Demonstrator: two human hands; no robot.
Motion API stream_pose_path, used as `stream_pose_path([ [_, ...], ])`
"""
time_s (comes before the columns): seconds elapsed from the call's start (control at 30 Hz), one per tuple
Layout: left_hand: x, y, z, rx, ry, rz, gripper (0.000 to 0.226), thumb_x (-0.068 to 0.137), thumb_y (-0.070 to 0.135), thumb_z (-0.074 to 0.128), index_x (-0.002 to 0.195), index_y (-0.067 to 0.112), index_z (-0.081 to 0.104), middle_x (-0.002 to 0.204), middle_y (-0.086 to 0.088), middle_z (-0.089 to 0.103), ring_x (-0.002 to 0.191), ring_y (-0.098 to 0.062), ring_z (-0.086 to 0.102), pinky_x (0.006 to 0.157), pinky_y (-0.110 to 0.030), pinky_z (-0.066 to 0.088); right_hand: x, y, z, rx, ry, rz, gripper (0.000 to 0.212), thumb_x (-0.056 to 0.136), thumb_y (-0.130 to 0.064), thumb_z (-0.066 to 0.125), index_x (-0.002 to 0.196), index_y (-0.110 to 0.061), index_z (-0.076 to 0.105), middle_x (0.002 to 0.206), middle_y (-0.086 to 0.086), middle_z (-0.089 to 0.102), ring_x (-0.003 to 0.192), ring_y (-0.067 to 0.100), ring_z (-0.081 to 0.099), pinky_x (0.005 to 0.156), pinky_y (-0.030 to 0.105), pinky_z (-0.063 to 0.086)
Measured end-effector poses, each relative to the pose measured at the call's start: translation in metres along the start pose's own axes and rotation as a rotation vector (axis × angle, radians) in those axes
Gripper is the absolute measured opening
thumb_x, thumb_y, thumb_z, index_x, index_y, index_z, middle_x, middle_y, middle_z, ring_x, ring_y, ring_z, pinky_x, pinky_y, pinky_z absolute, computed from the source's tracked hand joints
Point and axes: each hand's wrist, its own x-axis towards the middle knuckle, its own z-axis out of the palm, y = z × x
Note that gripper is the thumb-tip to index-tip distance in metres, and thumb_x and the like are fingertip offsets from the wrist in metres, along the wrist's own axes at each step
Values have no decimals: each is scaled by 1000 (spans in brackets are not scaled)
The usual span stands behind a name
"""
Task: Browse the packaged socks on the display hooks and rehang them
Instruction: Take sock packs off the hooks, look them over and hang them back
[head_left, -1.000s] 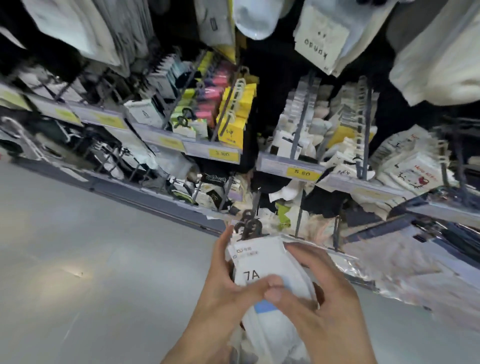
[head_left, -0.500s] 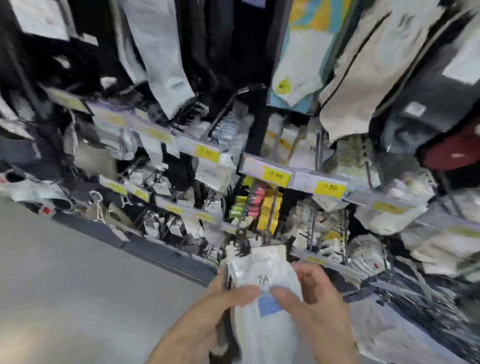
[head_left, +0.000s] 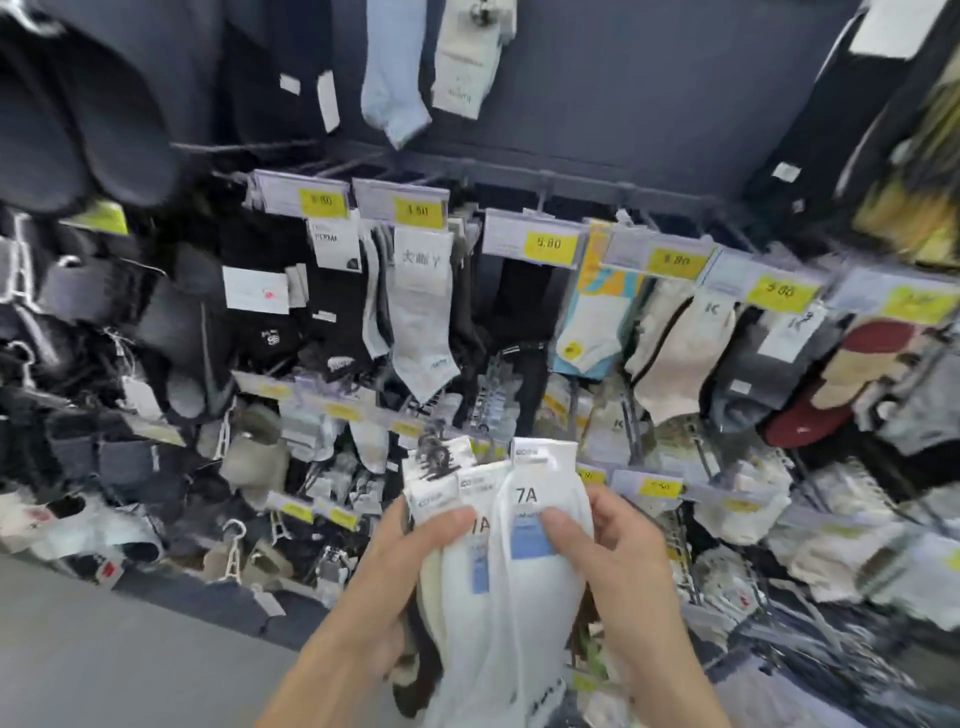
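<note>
Closest in, the left hand (head_left: 410, 566) grasps a fanned bundle of white socks in clear plastic packets (head_left: 462, 582). Its thumb lies across the front and its other fingers are curled out of sight behind. Just right of those fingers, the right hand (head_left: 618, 551) pinches the front white sock packet marked "7A" (head_left: 524, 613). Its thumb presses on the packet's blue label (head_left: 527, 540), and the remaining fingers (head_left: 608, 501) wrap the packet's right edge.

The packets stand upright and overlapping between both hands. Their black plastic hanger hooks (head_left: 434, 457) are bunched just above the left fingers, in front of the display. Below and left of the left fingers lies grey floor (head_left: 104, 649).

Beyond the fingertips, blurred white and beige socks (head_left: 737, 514) crowd the lower hooks. Farther up runs a row of yellow price tags (head_left: 549, 244). A pale grey ankle sock (head_left: 421, 322) hangs above the left fingers, and cream socks lettered "K" (head_left: 680, 353) above the right. Farthest, a light blue sock (head_left: 389, 78) hangs on the dark back panel (head_left: 649, 93).
</note>
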Motion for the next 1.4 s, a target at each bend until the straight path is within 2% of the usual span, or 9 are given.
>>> stream_pose_path([
  [0.27,27,56,21,179,-14,147,69,58,35,87,122,20,64,113,-10,75,101,-33,73,88,-49,56,24,-35,4,-45,92,-128,20,74,-35,74,94,-35,73,91,-6,77,78,7,71,59,20,53],
  [0.47,66,67,31,179,-55,161,59,61,32,89,116,22,68,113,-11,75,103,-33,73,81,-42,60,67,-31,7,-28,18,-147,26,81,-15,78,99,-34,74,97,-4,77,87,10,72,69,22,57],
  [0.7,129,65,41,189,-19,104,46,63,31,90,105,21,75,111,-14,75,100,-32,74,71,-34,61,133,-6,-7,11,-55,-50,23,73,-37,75,95,-35,69,96,-1,75,85,11,70,70,21,54],
  [0.8,157,68,40,200,93,51,34,64,23,88,95,20,77,97,-9,79,87,-28,77,67,-37,59,166,10,-16,86,17,20,25,70,-37,74,94,-34,67,99,3,74,92,23,70,77,35,54],
  [0.9,178,76,30,228,209,5,20,76,16,77,95,16,70,76,-3,79,63,-18,75,60,-35,54,208,21,-29,185,163,52,29,81,-26,74,108,-29,68,107,4,74,99,25,70,86,44,52],
  [1.03,193,78,25,260,113,-51,45,59,18,84,101,14,69,84,-11,79,67,-23,76,48,-26,56,259,20,-25,62,241,11,39,96,-10,60,133,-17,54,134,2,61,122,18,57,105,36,44],
  [1.13,203,80,29,344,23,-74,56,58,11,89,109,9,68,93,-12,79,76,-23,76,59,-26,58,290,15,-15,-11,265,-4,24,96,-13,61,117,-1,58,128,18,61,115,30,58,89,33,46],
  [1.23,212,82,24,287,-42,-106,55,54,22,91,102,5,72,104,-26,74,87,-36,74,77,-40,60,315,-3,-5,-63,242,20,42,98,-28,55,137,-12,51,139,7,55,126,22,51,92,21,41],
  [1.4,224,92,20,284,-101,-131,73,51,32,87,115,2,65,109,-26,73,92,-37,72,76,-39,59,342,-26,3,-37,203,-201,51,100,0,48,149,-5,34,149,19,44,139,35,41,114,55,33],
])
